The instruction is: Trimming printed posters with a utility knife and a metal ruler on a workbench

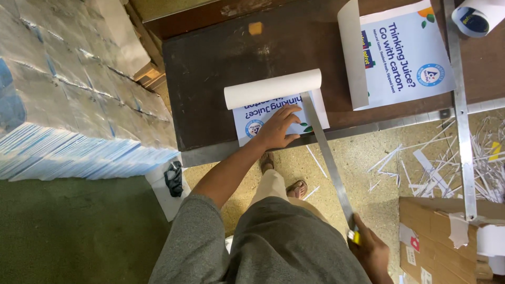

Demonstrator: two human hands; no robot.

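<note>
Left hand: your palm and spread fingers lie flat on the small poster, pressing it to the table; they grip nothing.
Poster: a blue-and-white printed sheet at the front edge of the dark table, its far end curled into a white roll just beyond your fingertips.
Blade: a long metal cutter arm runs from the poster's right edge, touching it just right of your left fingers, diagonally down to your right hand.
Right hand: your fingers are closed around the yellow-tipped handle at the blade's near end, low and off the table.
Second poster: a larger sheet of the same print, well apart on the table's right, left edge curled up.
Ruler: a metal strip lies beside the second poster's right edge.
Scraps: white paper strips litter the floor right of the blade.
Stack: wrapped bundles stand left of the table.
</note>
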